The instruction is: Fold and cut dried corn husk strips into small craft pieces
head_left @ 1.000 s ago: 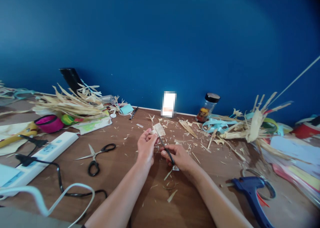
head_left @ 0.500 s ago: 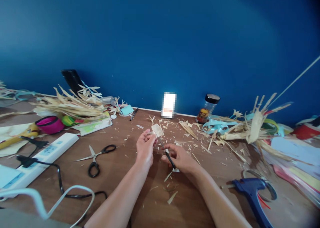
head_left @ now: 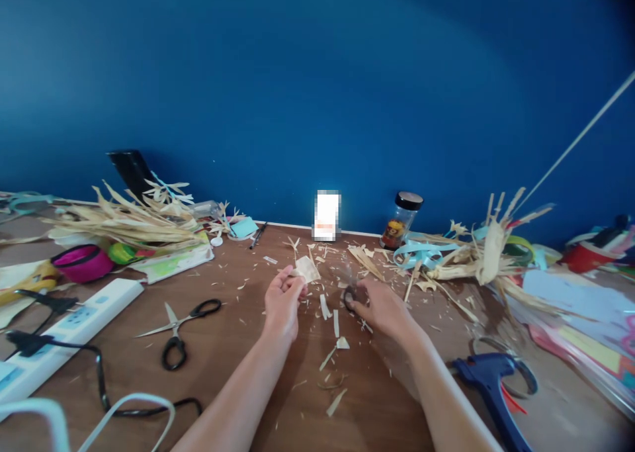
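Note:
Between the thumb and fingers of my left hand [head_left: 282,303] is a small pale piece of corn husk [head_left: 308,269], roughly square. My right hand [head_left: 385,306] is closed on black-handled scissors [head_left: 349,298]; motion blurs their blades. The scissors are to the right of the husk piece and apart from it. Beneath and between my hands, cut husk scraps [head_left: 325,308] are scattered over the brown table [head_left: 278,399].
On the left lie open scissors [head_left: 174,326], a white power strip [head_left: 94,326] with cables and a heap of dried husks [head_left: 124,217]. A lidded jar [head_left: 401,220] stands by the blue wall. To the right are a husk figure [head_left: 491,253] and a blue glue gun [head_left: 489,379].
My right hand has moved right with the scissors, away from the husk piece. Fresh husk strips now lie between the hands. The whole view has shifted slightly.

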`<state>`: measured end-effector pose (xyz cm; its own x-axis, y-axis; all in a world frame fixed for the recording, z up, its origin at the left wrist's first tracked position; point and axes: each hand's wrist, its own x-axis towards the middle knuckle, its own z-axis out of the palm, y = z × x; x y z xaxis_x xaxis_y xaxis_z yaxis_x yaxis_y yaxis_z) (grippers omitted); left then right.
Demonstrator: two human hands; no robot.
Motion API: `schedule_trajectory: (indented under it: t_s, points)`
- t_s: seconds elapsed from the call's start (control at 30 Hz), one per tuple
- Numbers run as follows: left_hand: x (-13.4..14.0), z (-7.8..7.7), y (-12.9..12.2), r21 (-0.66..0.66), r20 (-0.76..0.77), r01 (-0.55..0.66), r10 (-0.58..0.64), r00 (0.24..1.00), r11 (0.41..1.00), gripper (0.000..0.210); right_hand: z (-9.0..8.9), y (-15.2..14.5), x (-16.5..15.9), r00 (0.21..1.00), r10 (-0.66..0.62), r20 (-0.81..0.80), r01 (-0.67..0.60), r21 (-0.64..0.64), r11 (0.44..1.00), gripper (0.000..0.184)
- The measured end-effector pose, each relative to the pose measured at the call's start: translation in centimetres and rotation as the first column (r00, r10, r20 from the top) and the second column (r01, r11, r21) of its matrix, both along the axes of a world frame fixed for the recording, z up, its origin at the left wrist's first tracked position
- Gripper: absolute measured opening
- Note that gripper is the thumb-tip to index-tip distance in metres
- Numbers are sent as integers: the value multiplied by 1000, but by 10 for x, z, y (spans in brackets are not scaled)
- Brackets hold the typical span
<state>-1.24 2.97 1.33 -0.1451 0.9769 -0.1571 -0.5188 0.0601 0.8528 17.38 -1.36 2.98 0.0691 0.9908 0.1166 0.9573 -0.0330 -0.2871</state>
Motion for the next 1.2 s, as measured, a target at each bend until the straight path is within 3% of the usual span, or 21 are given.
schedule_trajectory:
  t_s: [0.13,0.37,0.47,0.57,0.67,0.93,1.03,1.13,1.2]
  points:
    - [2,0,-3,-19,-19,50,-51,999,999,45,0,2,0,984,-144,103,141,35,989,26]
    - [6,-2,-6,-35,-44,132,-134,990,991,44,-1,6,8,984,-138,117,119,156,981,16]
    - [8,-1,-8,-25,-44,140,-141,989,990,48,1,4,1,989,-149,8,140,307,941,17]
    - [10,0,-10,12,-55,154,-153,987,988,52,0,3,-18,970,24,-242,74,389,918,26]
    - [11,-1,-12,48,-100,192,-186,977,980,55,-3,4,-36,877,186,-443,-20,355,935,25]
    - [12,-6,-13,197,-340,258,-181,923,946,56,-9,7,-40,688,201,-698,-31,248,968,27]
    - [10,-5,-13,219,-399,260,-157,903,940,55,-6,8,-36,670,159,-725,25,236,972,29]
    - [4,-5,-7,191,-406,177,-87,910,965,53,0,8,-26,659,104,-745,112,234,966,30]
    - [1,-5,-3,153,-375,109,-45,926,982,52,3,8,-17,713,23,-701,198,232,952,31]
